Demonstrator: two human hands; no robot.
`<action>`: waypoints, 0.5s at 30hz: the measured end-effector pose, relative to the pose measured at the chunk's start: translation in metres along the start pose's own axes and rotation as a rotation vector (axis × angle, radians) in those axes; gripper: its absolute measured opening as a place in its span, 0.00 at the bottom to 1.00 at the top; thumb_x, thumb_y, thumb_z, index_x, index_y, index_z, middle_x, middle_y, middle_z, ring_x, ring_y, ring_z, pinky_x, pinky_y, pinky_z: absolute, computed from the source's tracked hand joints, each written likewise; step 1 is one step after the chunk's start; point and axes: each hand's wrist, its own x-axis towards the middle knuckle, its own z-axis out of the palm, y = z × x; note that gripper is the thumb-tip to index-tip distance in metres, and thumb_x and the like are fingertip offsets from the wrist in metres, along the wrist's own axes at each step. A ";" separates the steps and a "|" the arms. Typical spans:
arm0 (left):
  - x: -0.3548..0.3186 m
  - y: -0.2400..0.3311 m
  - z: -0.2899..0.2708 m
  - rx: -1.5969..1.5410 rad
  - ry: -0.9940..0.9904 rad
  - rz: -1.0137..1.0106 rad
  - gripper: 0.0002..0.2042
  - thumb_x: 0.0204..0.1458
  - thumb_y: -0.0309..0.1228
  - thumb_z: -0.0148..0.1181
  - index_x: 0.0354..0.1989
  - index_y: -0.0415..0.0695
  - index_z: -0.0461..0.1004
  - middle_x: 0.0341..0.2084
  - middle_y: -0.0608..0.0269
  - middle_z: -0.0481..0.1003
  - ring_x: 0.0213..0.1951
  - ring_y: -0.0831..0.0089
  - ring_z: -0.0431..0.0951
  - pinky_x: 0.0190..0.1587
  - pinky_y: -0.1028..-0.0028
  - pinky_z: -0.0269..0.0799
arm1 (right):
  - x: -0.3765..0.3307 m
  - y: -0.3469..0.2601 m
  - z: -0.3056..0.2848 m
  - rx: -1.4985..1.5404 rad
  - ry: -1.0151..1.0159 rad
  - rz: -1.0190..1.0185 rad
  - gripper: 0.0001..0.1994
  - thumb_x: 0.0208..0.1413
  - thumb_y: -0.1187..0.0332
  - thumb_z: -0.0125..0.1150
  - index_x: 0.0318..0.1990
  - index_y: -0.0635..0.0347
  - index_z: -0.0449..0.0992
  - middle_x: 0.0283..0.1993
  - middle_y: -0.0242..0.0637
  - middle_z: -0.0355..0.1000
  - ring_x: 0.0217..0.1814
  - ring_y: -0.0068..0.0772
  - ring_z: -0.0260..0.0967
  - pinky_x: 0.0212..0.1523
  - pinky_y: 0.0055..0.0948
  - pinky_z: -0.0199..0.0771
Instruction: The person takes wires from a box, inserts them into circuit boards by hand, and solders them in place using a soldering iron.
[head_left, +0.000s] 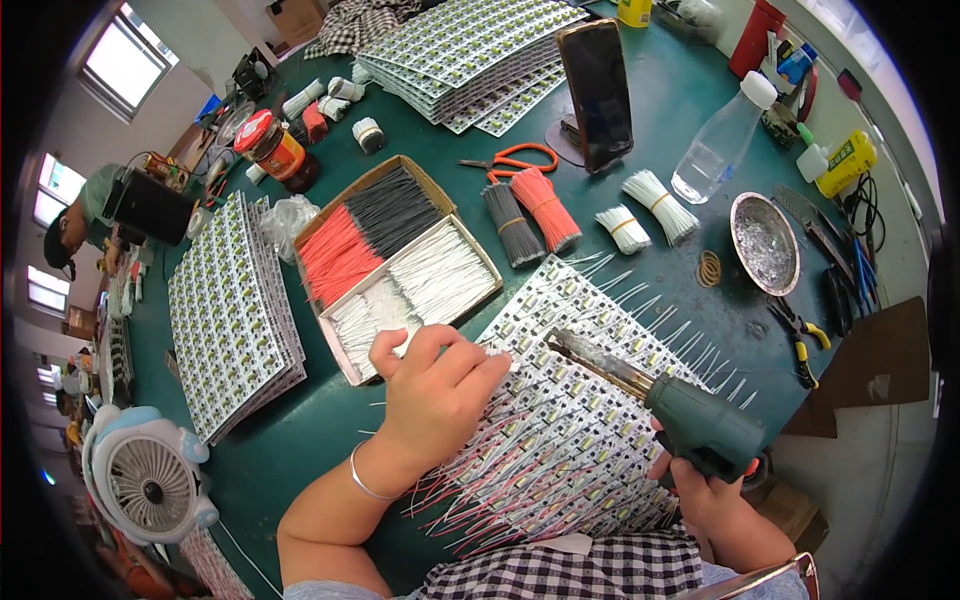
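Circuit-board sheet [612,428] bristled with wires, green gun-shaped tool [700,425] slanted over the sheet's right side, long axis pointing up-left, left hand [440,390] curled near the sheet's left edge, contents unclear, right hand [708,495] wrapping tool's handle

Your smooth dark-green worktop [245,460] is carrying a white wire-studded circuit-board panel [580,420], a shallow rectangular cardboard box [338,350], orange-handled metal scissors [497,161] and a round metal bowl [735,235].

right hand [712,503]: partly hidden by green tool [705,425] | yellow container [634,12]: top cut off
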 end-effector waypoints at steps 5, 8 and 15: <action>-0.003 0.011 -0.001 0.019 -0.010 0.079 0.08 0.39 0.28 0.58 0.28 0.55 0.78 0.20 0.79 0.67 0.33 0.76 0.68 0.47 0.61 0.47 | -0.009 -0.004 -0.002 -0.098 0.021 0.070 0.16 0.51 0.73 0.56 0.48 0.66 0.68 0.43 0.44 0.70 0.31 0.33 0.72 0.31 0.29 0.73; -0.004 0.011 0.007 0.018 -0.046 0.111 0.08 0.39 0.29 0.57 0.29 0.55 0.78 0.20 0.78 0.66 0.32 0.77 0.68 0.47 0.62 0.47 | -0.013 0.005 0.000 -0.167 0.065 0.080 0.12 0.44 0.77 0.62 0.39 0.65 0.74 0.35 0.42 0.72 0.34 0.38 0.73 0.34 0.32 0.72; -0.005 0.010 0.011 0.015 -0.064 0.110 0.07 0.40 0.29 0.57 0.29 0.53 0.77 0.19 0.76 0.64 0.32 0.77 0.68 0.47 0.62 0.48 | -0.007 0.000 0.007 -0.217 0.042 0.120 0.12 0.43 0.76 0.62 0.38 0.65 0.74 0.35 0.43 0.73 0.34 0.42 0.72 0.36 0.33 0.72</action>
